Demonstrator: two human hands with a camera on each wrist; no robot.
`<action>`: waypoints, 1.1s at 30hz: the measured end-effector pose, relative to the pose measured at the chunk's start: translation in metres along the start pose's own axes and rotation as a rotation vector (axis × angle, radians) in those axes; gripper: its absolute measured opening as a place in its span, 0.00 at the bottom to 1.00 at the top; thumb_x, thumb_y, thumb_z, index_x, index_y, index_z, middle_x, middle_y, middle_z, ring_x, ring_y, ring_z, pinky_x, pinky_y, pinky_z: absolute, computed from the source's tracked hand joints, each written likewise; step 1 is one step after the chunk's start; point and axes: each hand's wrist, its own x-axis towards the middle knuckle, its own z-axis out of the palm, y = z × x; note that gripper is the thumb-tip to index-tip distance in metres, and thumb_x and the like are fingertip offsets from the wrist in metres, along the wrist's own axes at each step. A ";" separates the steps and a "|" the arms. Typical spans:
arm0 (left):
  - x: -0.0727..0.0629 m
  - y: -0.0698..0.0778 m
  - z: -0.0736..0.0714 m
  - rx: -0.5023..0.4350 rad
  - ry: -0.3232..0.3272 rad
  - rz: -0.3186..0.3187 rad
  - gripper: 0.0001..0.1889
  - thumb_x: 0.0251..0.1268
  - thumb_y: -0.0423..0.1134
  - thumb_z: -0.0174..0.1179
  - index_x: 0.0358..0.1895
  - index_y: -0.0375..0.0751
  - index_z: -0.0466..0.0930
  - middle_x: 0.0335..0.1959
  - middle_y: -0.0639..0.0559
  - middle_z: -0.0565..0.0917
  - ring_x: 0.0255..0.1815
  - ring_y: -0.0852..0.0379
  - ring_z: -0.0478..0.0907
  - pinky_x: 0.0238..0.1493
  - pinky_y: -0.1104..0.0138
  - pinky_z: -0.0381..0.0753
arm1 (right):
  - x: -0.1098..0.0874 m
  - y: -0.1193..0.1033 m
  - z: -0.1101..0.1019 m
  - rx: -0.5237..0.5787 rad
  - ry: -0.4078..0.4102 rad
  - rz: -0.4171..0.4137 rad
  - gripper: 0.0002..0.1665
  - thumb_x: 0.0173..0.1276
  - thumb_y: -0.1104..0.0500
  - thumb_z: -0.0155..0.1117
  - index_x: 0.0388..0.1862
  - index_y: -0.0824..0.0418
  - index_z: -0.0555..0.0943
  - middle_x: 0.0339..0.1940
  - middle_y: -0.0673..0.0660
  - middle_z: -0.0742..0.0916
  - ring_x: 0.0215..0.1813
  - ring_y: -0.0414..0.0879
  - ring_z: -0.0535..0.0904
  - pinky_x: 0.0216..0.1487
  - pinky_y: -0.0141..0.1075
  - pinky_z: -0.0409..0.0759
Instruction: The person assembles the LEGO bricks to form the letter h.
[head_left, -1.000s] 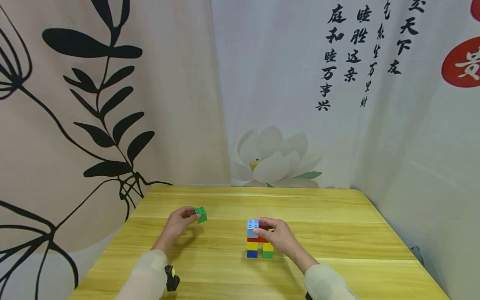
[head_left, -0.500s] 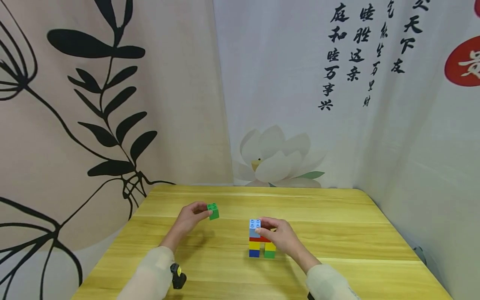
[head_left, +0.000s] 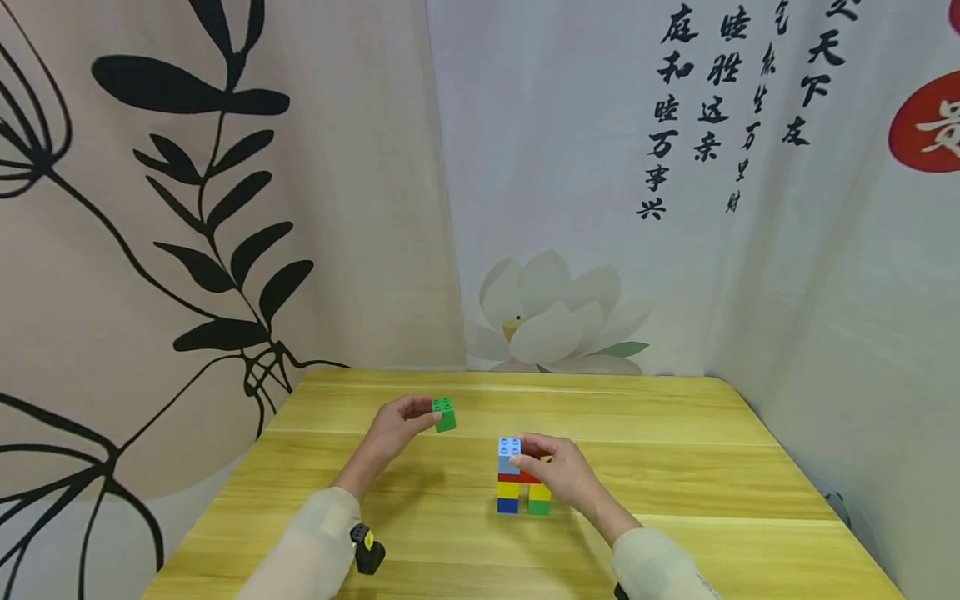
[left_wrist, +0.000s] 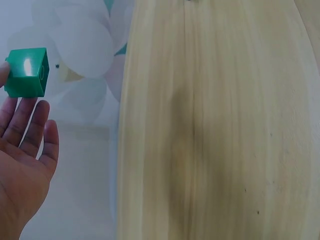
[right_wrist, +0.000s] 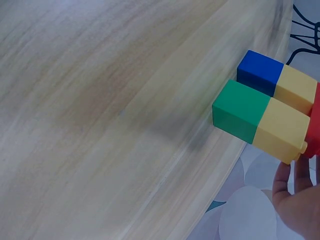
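My left hand (head_left: pixel 392 432) pinches a green toy building brick (head_left: pixel 445 414) between thumb and fingertips, up in the air left of a small brick structure. In the left wrist view the smooth side of that green brick (left_wrist: pixel 26 75) faces the camera, with the other fingers spread below it. The structure has two legs: yellow (head_left: pixel 507 490) on dark blue (head_left: pixel 507 506), and yellow on green (right_wrist: pixel 240 110). A red piece (head_left: pixel 510 478) bridges them. On its left end sits a light blue brick (head_left: pixel 508 454), gripped by my right hand (head_left: pixel 561 473), which partly covers the red piece.
A light wood table (head_left: pixel 712 467) lies under both hands. Behind it hangs a printed curtain (head_left: pixel 375 208) with plant shapes, a lotus and writing. A black device (head_left: pixel 367 552) is strapped at the left wrist.
My left hand has moved right and farther from me with the green brick, nearing the structure. My right hand has kept its hold on the light blue brick, nearly still.
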 end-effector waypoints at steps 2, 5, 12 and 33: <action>0.001 0.003 0.003 -0.004 -0.008 0.004 0.25 0.65 0.48 0.67 0.61 0.39 0.78 0.51 0.48 0.83 0.53 0.52 0.78 0.57 0.54 0.76 | 0.000 0.000 0.000 0.000 0.002 -0.003 0.30 0.66 0.45 0.69 0.63 0.58 0.80 0.48 0.52 0.86 0.47 0.48 0.78 0.43 0.37 0.82; 0.001 0.007 0.006 -0.007 -0.020 0.018 0.25 0.66 0.46 0.67 0.62 0.38 0.78 0.52 0.48 0.83 0.52 0.52 0.78 0.57 0.53 0.77 | 0.000 0.000 0.000 -0.002 0.004 -0.010 0.30 0.66 0.46 0.69 0.62 0.59 0.80 0.48 0.53 0.86 0.47 0.48 0.78 0.43 0.38 0.82; 0.001 0.017 0.014 -0.005 -0.033 0.053 0.22 0.66 0.45 0.67 0.60 0.39 0.80 0.49 0.49 0.84 0.49 0.54 0.79 0.55 0.53 0.77 | 0.001 0.001 0.000 0.002 0.006 -0.005 0.30 0.66 0.46 0.70 0.63 0.59 0.80 0.48 0.53 0.86 0.47 0.49 0.78 0.43 0.38 0.82; -0.006 0.046 0.041 -0.016 -0.144 0.109 0.18 0.65 0.45 0.68 0.55 0.42 0.82 0.47 0.51 0.84 0.45 0.53 0.79 0.51 0.56 0.80 | 0.001 -0.001 -0.001 0.010 -0.009 0.005 0.30 0.66 0.45 0.70 0.62 0.58 0.81 0.49 0.52 0.87 0.48 0.49 0.78 0.46 0.39 0.82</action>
